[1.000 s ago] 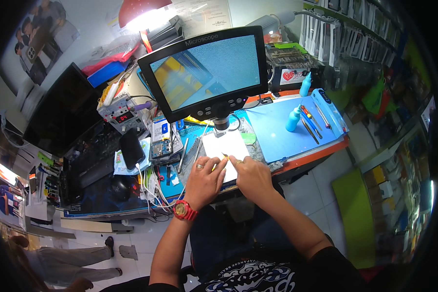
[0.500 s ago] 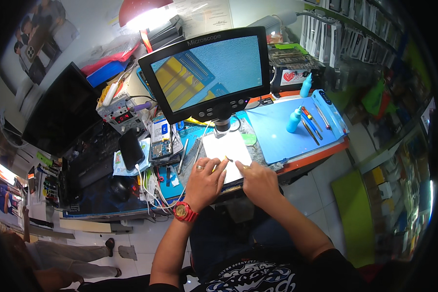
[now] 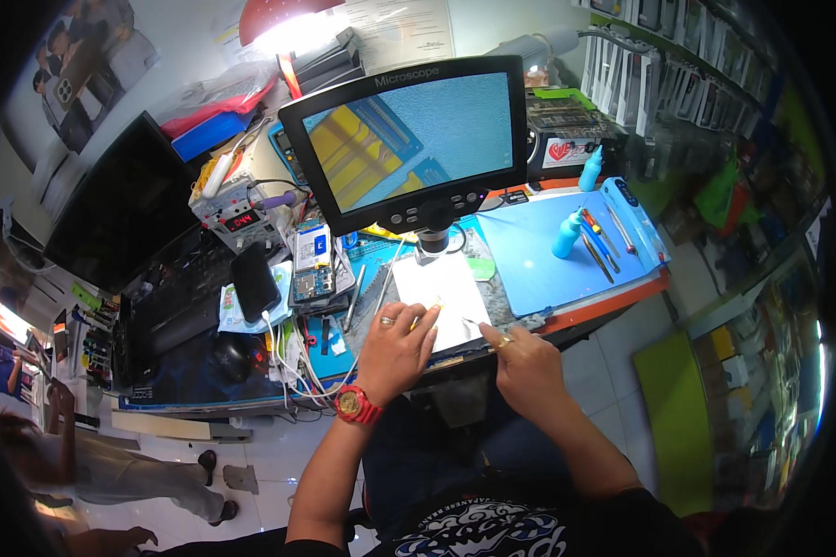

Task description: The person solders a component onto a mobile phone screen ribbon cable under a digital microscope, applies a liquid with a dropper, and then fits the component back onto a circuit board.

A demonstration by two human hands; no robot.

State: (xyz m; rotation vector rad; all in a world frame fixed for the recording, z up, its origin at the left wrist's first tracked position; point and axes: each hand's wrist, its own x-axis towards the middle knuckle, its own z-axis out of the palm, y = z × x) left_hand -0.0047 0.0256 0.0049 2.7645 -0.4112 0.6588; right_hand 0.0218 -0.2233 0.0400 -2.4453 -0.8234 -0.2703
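Under a digital microscope [image 3: 433,241] lies a white sheet [image 3: 441,278]. My left hand [image 3: 396,351], with a ring and a red wristwatch, rests on its near left part, fingertips pressed on a small yellow strip [image 3: 440,304] mostly hidden by the fingers. My right hand [image 3: 527,371] is closed round a thin metal tool [image 3: 472,321] at the sheet's near right edge; its tip points toward the strip but stays apart from it. The microscope's screen [image 3: 404,139] shows yellow strips with blue, finely lined ends, magnified.
On the blue mat [image 3: 529,269] at right stand two light-blue bottles [image 3: 567,235], beside several slim hand tools [image 3: 599,243]. Left of the sheet are an opened phone [image 3: 313,265], a black phone [image 3: 254,283] and white cables [image 3: 283,357]. Another person [image 3: 139,469] stands at the lower left.
My right hand has drawn back to the right and toward me, exposing the thin tool's tip. My left hand stays on the strip. The view has shifted slightly.
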